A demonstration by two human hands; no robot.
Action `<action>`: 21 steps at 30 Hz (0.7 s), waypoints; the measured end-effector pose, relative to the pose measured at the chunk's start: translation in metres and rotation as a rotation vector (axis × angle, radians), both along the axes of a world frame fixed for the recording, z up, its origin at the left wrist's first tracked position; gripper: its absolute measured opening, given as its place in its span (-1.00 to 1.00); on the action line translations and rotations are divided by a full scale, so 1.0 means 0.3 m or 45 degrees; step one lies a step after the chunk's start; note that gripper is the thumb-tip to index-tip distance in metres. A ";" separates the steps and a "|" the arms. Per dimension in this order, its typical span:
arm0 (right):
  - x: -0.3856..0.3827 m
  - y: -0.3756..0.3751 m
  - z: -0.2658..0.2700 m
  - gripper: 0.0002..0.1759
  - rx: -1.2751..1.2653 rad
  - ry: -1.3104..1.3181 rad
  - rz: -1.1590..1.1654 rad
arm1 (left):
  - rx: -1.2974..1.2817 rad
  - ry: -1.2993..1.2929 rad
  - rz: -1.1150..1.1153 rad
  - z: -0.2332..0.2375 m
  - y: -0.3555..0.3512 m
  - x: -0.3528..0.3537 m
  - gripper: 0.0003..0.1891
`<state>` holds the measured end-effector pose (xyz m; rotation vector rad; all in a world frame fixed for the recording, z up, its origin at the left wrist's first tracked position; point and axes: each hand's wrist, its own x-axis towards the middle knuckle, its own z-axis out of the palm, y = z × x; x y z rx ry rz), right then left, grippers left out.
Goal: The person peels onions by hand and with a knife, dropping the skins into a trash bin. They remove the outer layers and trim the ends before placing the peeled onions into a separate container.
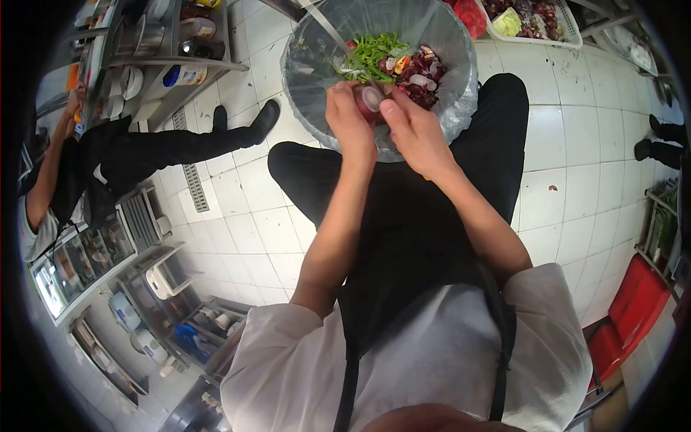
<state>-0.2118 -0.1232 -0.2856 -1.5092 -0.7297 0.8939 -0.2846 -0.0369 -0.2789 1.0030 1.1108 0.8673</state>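
Note:
My left hand is closed around a red onion, its pale ringed cut face turned up. My right hand is closed close beside it, the thumb pressed near the onion. A thin dark edge by the right fingers looks like a small knife blade; most of it is hidden by the hand. Both hands are over the near side of a bin lined with clear plastic. Inside it lie green leafy trimmings and dark red onion skins.
The bin stands between my knees on white floor tiles. A white basket of red onions is at the upper right. Another person's leg extends in from the left, beside metal shelving. A red chair is at right.

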 end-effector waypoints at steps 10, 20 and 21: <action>0.040 -0.014 0.059 -0.42 -0.164 0.995 -0.031 | -0.482 -0.504 -0.473 -0.066 0.124 -0.101 -0.63; 0.082 -0.027 0.062 -0.36 -0.277 0.209 -0.072 | -0.327 -0.359 -0.569 -0.147 0.224 -0.148 -0.61; 0.103 -0.036 0.009 -0.34 -0.376 0.102 -0.067 | -0.343 -0.383 -0.553 -0.148 0.221 -0.139 -0.61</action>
